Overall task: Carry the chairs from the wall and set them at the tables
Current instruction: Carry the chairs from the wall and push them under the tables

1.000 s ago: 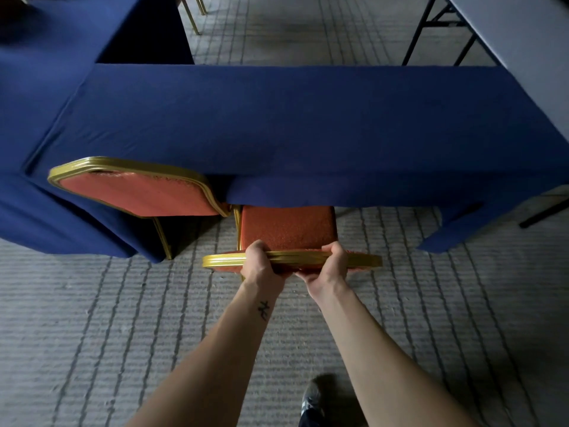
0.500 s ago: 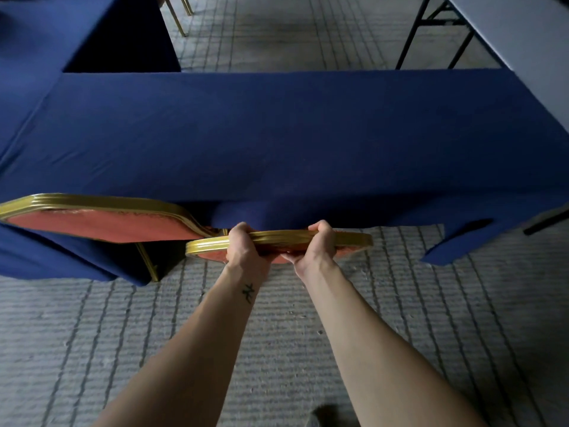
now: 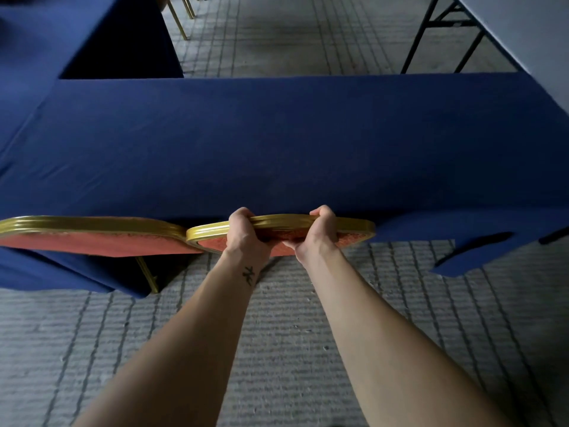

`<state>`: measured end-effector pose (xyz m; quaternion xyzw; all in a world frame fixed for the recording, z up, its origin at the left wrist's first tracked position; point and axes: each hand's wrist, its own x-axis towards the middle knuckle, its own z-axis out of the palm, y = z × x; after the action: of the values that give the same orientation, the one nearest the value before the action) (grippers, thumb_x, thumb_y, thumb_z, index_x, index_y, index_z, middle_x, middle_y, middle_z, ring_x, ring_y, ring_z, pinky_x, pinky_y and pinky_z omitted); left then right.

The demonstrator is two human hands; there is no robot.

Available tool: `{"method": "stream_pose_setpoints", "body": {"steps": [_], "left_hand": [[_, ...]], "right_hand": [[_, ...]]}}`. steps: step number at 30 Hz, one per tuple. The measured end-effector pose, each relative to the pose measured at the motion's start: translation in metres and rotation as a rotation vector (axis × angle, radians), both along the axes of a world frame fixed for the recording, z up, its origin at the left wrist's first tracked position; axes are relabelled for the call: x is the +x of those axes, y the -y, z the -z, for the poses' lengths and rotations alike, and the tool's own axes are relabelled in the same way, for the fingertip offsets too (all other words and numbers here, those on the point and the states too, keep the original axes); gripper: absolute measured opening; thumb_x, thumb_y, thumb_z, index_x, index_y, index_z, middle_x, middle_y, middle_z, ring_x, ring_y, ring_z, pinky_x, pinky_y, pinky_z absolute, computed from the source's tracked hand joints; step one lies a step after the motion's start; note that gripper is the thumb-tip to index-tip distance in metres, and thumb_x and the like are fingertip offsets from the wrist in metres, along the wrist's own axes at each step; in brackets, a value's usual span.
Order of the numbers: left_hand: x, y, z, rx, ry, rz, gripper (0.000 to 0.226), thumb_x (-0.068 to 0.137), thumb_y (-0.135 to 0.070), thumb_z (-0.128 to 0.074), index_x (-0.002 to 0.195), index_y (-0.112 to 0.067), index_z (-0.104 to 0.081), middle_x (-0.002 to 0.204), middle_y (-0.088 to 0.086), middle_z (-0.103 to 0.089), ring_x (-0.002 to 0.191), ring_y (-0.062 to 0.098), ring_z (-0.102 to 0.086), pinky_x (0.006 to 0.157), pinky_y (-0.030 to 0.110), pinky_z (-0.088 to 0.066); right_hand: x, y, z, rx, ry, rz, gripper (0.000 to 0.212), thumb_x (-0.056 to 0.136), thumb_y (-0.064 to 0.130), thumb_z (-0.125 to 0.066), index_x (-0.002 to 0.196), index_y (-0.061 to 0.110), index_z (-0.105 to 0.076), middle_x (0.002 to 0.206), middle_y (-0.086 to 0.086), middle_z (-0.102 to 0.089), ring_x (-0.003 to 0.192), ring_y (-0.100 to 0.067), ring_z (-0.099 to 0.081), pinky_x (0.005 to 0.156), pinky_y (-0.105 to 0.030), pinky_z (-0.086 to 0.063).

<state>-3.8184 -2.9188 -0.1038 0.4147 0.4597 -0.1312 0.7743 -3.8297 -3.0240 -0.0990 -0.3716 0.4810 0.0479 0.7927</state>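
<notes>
Grey ribbed carpet (image 3: 277,349) lay nearest the camera, with two bare forearms reaching forward over it. The left hand (image 3: 244,238) and the right hand (image 3: 317,238) were both clamped on the top rail of a gold-framed chair (image 3: 351,225), fingers curled over the rail and thumbs against the red-orange padded back. That chair stood hard against the near edge of the blue-draped table (image 3: 277,143), its seat and legs hidden under the cloth. Whether all its legs were on the floor could not be told. Just beside it on the left, backrests almost touching, a second chair (image 3: 92,238) of the same pattern was already set at the same table, with one gold leg (image 3: 147,272) showing below the cloth. To the right of the held chair, the near side of that table showed no chair. Farther off were another blue-draped table (image 3: 77,35) at the left, a bare grey folding table (image 3: 523,35) at the right and thin gold chair legs (image 3: 181,13) at the top edge. Assessment: one chair was placed and a second was at its position but not yet released. Places remained unfilled, and the wall stock was out of view, so the number left could not be established.
</notes>
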Motion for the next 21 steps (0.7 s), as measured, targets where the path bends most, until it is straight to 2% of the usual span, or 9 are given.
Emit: {"method": "stream_pose_setpoints", "body": {"steps": [4, 7, 12, 15, 18, 21], "left_hand": [[0.018, 0.002, 0.007, -0.011, -0.004, -0.002, 0.055, 0.063, -0.023, -0.061, 0.113, 0.0, -0.061, 0.115, 0.026, -0.067, 0.096, 0.048, -0.068, 0.085, 0.068, -0.056], [0.031, 0.003, 0.01, -0.011, -0.014, -0.02, 0.05, 0.071, -0.024, -0.06, 0.116, -0.001, -0.059, 0.113, 0.026, -0.067, 0.097, 0.049, -0.067, 0.084, 0.069, -0.056], [0.036, 0.005, 0.012, -0.003, -0.036, -0.046, 0.055, 0.064, -0.024, -0.059, 0.115, -0.003, -0.058, 0.113, 0.024, -0.067, 0.096, 0.048, -0.067, 0.082, 0.071, -0.056], [0.036, 0.007, 0.01, 0.018, -0.037, -0.061, 0.049, 0.071, -0.025, -0.059, 0.115, -0.004, -0.057, 0.112, 0.024, -0.067, 0.094, 0.048, -0.068, 0.08, 0.071, -0.056], [0.039, 0.007, 0.011, -0.003, -0.047, -0.08, 0.048, 0.074, -0.024, -0.059, 0.117, -0.004, -0.057, 0.113, 0.023, -0.067, 0.094, 0.048, -0.068, 0.079, 0.072, -0.055], [0.036, 0.008, 0.01, 0.0, -0.031, -0.065, 0.046, 0.076, -0.024, -0.058, 0.117, -0.003, -0.057, 0.112, 0.024, -0.067, 0.094, 0.049, -0.067, 0.08, 0.073, -0.055]], "right_hand": [[0.018, 0.004, 0.005, -0.009, -0.003, -0.015, 0.039, 0.072, 0.023, -0.056, 0.11, 0.016, -0.052, 0.105, -0.011, -0.067, 0.103, -0.035, -0.069, 0.086, -0.058, -0.056], [0.03, 0.005, 0.007, -0.03, -0.009, 0.001, 0.041, 0.072, 0.023, -0.054, 0.113, 0.015, -0.051, 0.106, -0.011, -0.066, 0.101, -0.035, -0.068, 0.087, -0.059, -0.055], [0.035, 0.0, 0.007, -0.082, -0.052, 0.017, 0.05, 0.073, 0.026, -0.052, 0.121, 0.015, -0.05, 0.111, -0.011, -0.064, 0.101, -0.034, -0.065, 0.091, -0.062, -0.052], [0.035, 0.001, 0.006, -0.074, -0.05, 0.036, 0.035, 0.075, 0.025, -0.051, 0.108, 0.014, -0.049, 0.101, -0.008, -0.061, 0.094, -0.031, -0.063, 0.093, -0.062, -0.051], [0.035, -0.001, 0.002, -0.082, -0.055, 0.022, 0.032, 0.075, 0.025, -0.051, 0.105, 0.015, -0.05, 0.103, -0.009, -0.062, 0.099, -0.033, -0.065, 0.093, -0.06, -0.051], [0.033, -0.001, 0.004, -0.083, -0.04, 0.025, 0.051, 0.071, 0.027, -0.051, 0.121, 0.014, -0.052, 0.102, -0.009, -0.063, 0.101, -0.034, -0.067, 0.091, -0.061, -0.052]]}}
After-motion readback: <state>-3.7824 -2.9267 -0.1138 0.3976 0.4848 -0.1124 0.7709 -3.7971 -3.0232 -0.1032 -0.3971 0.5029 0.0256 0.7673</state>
